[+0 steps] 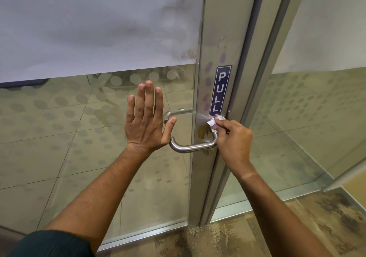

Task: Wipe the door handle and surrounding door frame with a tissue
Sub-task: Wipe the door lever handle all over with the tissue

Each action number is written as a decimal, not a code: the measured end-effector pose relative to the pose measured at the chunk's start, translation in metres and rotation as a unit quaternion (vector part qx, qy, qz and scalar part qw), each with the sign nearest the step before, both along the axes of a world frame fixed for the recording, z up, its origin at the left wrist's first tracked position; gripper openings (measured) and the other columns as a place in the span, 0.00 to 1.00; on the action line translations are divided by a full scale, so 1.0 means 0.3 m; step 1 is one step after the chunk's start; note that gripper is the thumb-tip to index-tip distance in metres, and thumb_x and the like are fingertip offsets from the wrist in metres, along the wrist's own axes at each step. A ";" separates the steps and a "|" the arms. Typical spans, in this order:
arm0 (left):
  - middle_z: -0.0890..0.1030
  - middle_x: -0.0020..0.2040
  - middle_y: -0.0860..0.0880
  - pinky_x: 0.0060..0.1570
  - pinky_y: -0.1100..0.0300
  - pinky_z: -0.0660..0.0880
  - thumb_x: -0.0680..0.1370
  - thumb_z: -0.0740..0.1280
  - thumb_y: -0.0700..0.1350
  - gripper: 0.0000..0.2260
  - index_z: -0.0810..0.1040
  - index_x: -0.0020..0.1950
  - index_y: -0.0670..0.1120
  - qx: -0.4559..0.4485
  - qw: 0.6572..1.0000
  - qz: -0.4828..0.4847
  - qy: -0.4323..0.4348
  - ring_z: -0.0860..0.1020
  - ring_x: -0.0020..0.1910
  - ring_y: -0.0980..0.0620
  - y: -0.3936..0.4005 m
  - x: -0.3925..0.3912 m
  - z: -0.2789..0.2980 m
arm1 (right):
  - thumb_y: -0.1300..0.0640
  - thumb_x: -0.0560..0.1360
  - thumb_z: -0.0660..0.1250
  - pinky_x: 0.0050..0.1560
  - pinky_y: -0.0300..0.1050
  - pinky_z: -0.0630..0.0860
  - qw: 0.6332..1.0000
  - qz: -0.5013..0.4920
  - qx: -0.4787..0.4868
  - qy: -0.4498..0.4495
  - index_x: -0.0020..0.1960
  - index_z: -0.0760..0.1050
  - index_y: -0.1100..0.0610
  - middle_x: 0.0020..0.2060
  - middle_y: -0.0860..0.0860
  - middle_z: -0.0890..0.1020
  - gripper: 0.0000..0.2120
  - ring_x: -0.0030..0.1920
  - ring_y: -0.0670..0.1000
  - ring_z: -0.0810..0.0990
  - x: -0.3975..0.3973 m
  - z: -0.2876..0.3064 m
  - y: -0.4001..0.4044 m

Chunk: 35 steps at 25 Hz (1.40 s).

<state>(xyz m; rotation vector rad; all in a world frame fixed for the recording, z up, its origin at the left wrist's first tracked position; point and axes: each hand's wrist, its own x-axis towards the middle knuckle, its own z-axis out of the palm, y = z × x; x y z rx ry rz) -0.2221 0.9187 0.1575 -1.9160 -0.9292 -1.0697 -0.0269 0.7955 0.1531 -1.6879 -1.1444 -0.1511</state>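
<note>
A brushed steel lever handle (190, 147) sticks out from the metal door frame (219, 28) of a glass door. My right hand (233, 139) pinches a small crumpled white tissue (213, 124) against the frame, just above the handle and just below a blue PULL sticker (219, 91). My left hand (146, 120) lies flat with fingers spread on the glass pane (89, 129), just left of the handle. Purple and brown smudges mark the frame beside the sticker and behind the handle.
Frosted film (89, 24) covers the upper glass. A second glass panel (316, 108) stands to the right, with a narrow gap between the two frames. Speckled flooring (257, 237) lies below, and a second handle (174, 115) shows through the glass.
</note>
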 end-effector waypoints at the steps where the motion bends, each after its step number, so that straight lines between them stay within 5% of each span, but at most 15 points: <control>1: 0.34 0.81 0.43 0.79 0.49 0.38 0.79 0.57 0.62 0.42 0.40 0.81 0.41 0.002 1.000 0.002 0.000 0.36 0.80 0.46 0.000 0.001 0.000 | 0.61 0.72 0.75 0.46 0.19 0.68 1.000 -0.007 -0.003 0.029 0.54 0.84 0.59 0.45 0.52 0.87 0.10 0.44 0.49 0.85 -0.002 -0.006 0.002; 6: 0.34 0.81 0.42 0.79 0.48 0.38 0.78 0.57 0.63 0.43 0.40 0.81 0.40 0.004 1.000 0.012 0.005 0.37 0.80 0.45 0.003 0.003 -0.005 | 0.60 0.73 0.74 0.39 0.35 0.79 0.984 -0.022 -0.018 0.173 0.48 0.85 0.57 0.35 0.45 0.84 0.04 0.36 0.43 0.83 0.015 -0.031 0.018; 12: 0.34 0.81 0.43 0.79 0.49 0.36 0.78 0.58 0.63 0.44 0.40 0.81 0.40 -0.003 1.000 0.009 0.002 0.36 0.80 0.45 -0.002 0.003 0.001 | 0.60 0.71 0.76 0.33 0.32 0.76 0.939 0.021 0.001 0.345 0.43 0.83 0.54 0.34 0.46 0.85 0.03 0.33 0.39 0.83 0.043 -0.044 0.025; 16: 0.33 0.81 0.44 0.79 0.49 0.37 0.78 0.58 0.63 0.44 0.40 0.81 0.40 -0.004 1.000 0.010 0.006 0.36 0.80 0.46 -0.004 -0.001 0.003 | 0.60 0.73 0.74 0.41 0.30 0.78 0.975 -0.003 0.035 0.221 0.52 0.83 0.54 0.41 0.46 0.85 0.09 0.39 0.39 0.83 0.025 -0.095 -0.036; 19: 0.34 0.81 0.43 0.79 0.49 0.37 0.78 0.57 0.63 0.44 0.41 0.81 0.40 -0.001 1.000 0.018 0.007 0.37 0.81 0.46 -0.006 -0.001 0.001 | 0.67 0.72 0.74 0.50 0.35 0.78 0.992 -0.041 0.112 0.027 0.52 0.84 0.62 0.46 0.53 0.86 0.10 0.45 0.47 0.84 0.004 -0.130 -0.030; 22: 0.33 0.80 0.44 0.79 0.49 0.37 0.79 0.56 0.64 0.43 0.40 0.81 0.40 -0.004 1.000 0.017 0.010 0.36 0.80 0.46 -0.005 -0.002 0.000 | 0.71 0.70 0.74 0.57 0.41 0.77 0.988 -0.044 0.134 -0.070 0.55 0.83 0.65 0.50 0.59 0.85 0.14 0.49 0.55 0.85 0.016 -0.160 0.014; 26: 0.33 0.81 0.44 0.79 0.49 0.38 0.79 0.55 0.65 0.42 0.39 0.81 0.41 -0.003 1.000 0.019 0.007 0.36 0.80 0.46 -0.006 0.000 -0.003 | 0.64 0.74 0.72 0.62 0.43 0.75 0.989 -0.034 0.115 -0.083 0.64 0.77 0.62 0.60 0.56 0.81 0.19 0.60 0.51 0.80 -0.005 -0.243 0.027; 29: 0.33 0.80 0.44 0.79 0.49 0.38 0.79 0.54 0.65 0.43 0.39 0.81 0.41 0.000 1.000 0.021 0.007 0.36 0.80 0.46 -0.008 0.003 -0.001 | 0.57 0.76 0.69 0.65 0.36 0.72 0.992 0.000 0.129 -0.005 0.67 0.74 0.61 0.63 0.54 0.79 0.21 0.64 0.47 0.77 -0.019 -0.265 0.032; 33: 0.32 0.80 0.45 0.79 0.49 0.38 0.79 0.54 0.65 0.43 0.38 0.81 0.41 -0.005 1.000 0.021 0.008 0.35 0.80 0.46 -0.012 0.003 0.001 | 0.64 0.72 0.73 0.61 0.32 0.74 0.992 -0.001 0.110 0.057 0.65 0.77 0.61 0.60 0.53 0.81 0.21 0.60 0.45 0.79 -0.028 -0.284 0.032; 35: 0.31 0.80 0.45 0.79 0.49 0.37 0.79 0.54 0.65 0.43 0.37 0.81 0.41 -0.011 1.000 0.019 0.009 0.35 0.80 0.47 -0.012 0.001 0.002 | 0.66 0.73 0.72 0.52 0.32 0.78 0.996 -0.011 0.060 0.072 0.60 0.81 0.59 0.53 0.51 0.85 0.16 0.49 0.45 0.84 -0.046 -0.300 0.014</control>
